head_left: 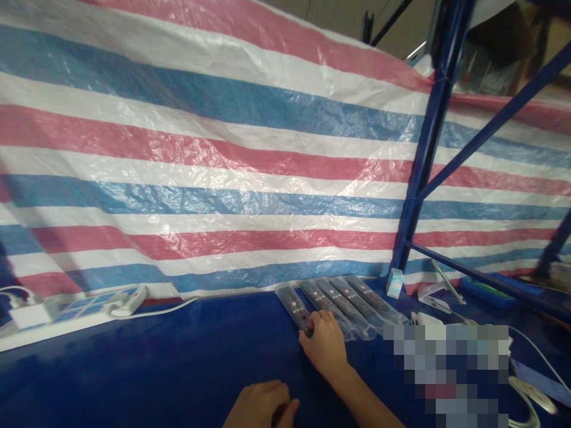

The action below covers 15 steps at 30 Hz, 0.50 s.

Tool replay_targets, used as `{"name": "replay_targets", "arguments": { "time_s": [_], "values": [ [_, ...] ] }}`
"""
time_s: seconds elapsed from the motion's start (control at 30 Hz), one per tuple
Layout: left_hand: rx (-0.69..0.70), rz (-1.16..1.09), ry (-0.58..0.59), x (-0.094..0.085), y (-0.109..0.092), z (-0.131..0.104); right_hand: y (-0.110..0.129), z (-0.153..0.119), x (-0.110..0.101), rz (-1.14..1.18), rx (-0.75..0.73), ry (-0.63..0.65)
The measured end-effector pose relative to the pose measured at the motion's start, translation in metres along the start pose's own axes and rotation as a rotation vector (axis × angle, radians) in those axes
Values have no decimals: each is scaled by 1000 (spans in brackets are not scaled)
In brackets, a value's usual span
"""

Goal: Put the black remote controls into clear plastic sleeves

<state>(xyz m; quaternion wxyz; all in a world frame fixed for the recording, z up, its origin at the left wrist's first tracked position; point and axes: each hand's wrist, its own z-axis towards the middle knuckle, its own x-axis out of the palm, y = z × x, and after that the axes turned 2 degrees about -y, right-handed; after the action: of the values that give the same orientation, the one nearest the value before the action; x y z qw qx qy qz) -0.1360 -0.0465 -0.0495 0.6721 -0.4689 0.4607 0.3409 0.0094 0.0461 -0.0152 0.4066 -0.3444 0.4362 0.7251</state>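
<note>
Several black remote controls in clear plastic sleeves lie side by side near the back edge of the blue table. My right hand (pixel 326 346) reaches over the lower end of the leftmost remote control (pixel 294 304), its fingers bent around that end and partly hiding it. Just right of it lies another sleeved remote control (pixel 316 294), with the rest of the row beyond. At the bottom of the view is my left hand (pixel 263 407), half curled with the thumb apart from the fingers. Nothing shows in it, and it is clear of the remotes.
A small white and teal box (pixel 395 283) stands beside a blue metal rack post (pixel 428 154). A striped plastic sheet (pixel 223 148) hangs behind the table (pixel 134 362). On the left is a white power strip (pixel 75 321) with cables. Clutter at right is partly pixelated.
</note>
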Motion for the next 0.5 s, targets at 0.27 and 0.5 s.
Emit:
{"name": "replay_targets", "arguments": {
  "time_s": [0.27, 0.5],
  "values": [
    [-388, -115, -370, -28, 37, 6, 8, -19, -9, 101, -62, 98],
    [-498, -104, -527, -38, 91, 12, 15, -35, -14, 235, -162, 238]
  ]
}}
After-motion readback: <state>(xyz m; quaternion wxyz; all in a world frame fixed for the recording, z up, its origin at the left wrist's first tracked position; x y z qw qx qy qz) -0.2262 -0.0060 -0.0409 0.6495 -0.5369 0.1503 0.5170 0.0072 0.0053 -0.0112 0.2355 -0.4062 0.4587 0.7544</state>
